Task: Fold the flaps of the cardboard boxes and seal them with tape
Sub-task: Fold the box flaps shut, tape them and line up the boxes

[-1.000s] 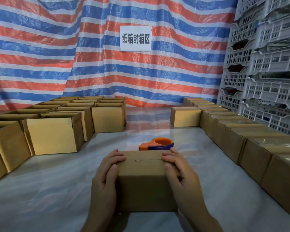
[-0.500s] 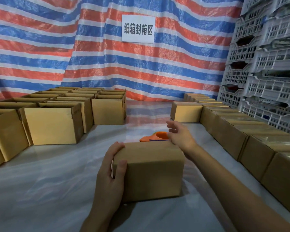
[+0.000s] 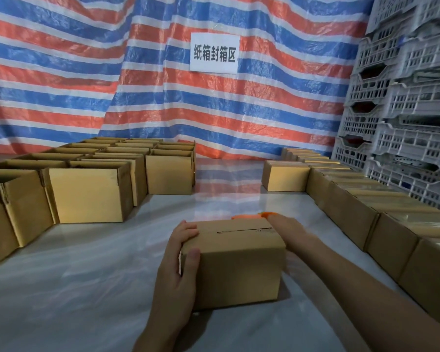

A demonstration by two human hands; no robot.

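Taking the held box as the dial's centre, a block of open cardboard boxes (image 3: 87,194) stands on the desk (image 3: 74,288) from nine round to eleven o'clock, flaps upright, packed side by side in rows.

The left hand (image 3: 181,265) grasps the cardboard box (image 3: 239,262) by its left end. Its fingers (image 3: 186,231) curl over the top edge and the thumb lies flat against the near face. This box sits on the desk at the centre of the view. Its top flaps are folded down and meet in a dark seam running left to right.

At twelve o'clock, just behind the box, an orange tape dispenser (image 3: 247,216) shows only as a sliver above the top edge. The right hand (image 3: 287,229) lies at one o'clock, against the box's far right corner and touching or nearly touching the dispenser. Its fingers are hidden behind the box, so I cannot tell whether it grips anything.

From one to four o'clock a line of closed boxes (image 3: 391,232) runs along the desk's right side. Stacked grey plastic crates (image 3: 404,123) rise behind them. A white sign (image 3: 214,52) hangs on the striped tarp at twelve o'clock.
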